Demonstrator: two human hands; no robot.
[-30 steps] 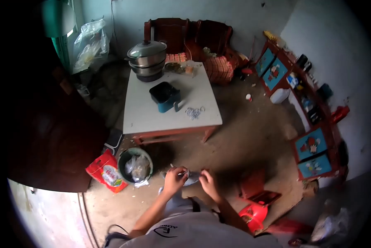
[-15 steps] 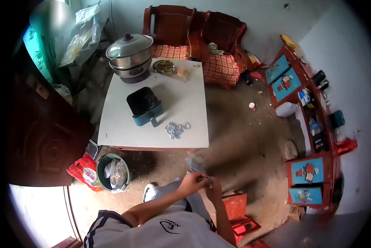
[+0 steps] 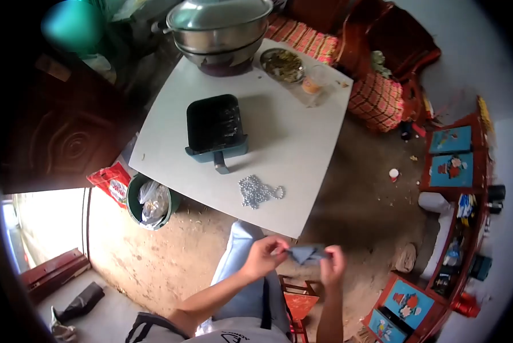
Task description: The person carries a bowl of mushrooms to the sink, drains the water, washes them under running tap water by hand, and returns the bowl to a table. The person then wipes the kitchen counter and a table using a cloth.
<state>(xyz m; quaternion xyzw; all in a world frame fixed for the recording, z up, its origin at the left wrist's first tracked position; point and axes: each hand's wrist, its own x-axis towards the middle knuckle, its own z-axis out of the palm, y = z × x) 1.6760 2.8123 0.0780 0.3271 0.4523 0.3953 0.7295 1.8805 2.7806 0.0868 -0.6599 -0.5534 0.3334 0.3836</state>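
Observation:
A small grey-blue piece of thin, soft material (image 3: 305, 255) is stretched between my two hands, in front of my legs and just off the table's near edge. Whether it is cloth or plastic I cannot make out. My left hand (image 3: 261, 258) pinches its left end, and my right hand (image 3: 333, 266) has the right end between thumb and fingers. On the white table (image 3: 170, 171), close by, lies a heap of silvery bead string (image 3: 256, 192). Behind the beads stands a square black-lined pan with a blue-green outside (image 3: 215, 124), its handle pointing toward me.
A lidded steel steamer pot (image 3: 219, 34), a plate of food (image 3: 282, 64) and a plastic cup (image 3: 312, 84) occupy the table's far side. A bin with plastic bags (image 3: 152, 206) stands at lower left. A red stool (image 3: 300, 306) is by my legs, and a red-and-blue cabinet (image 3: 450, 168) lines the right.
My view has turned and come nearer the table. My hands were close together; now they are apart, with the grey-blue piece pulled out between them.

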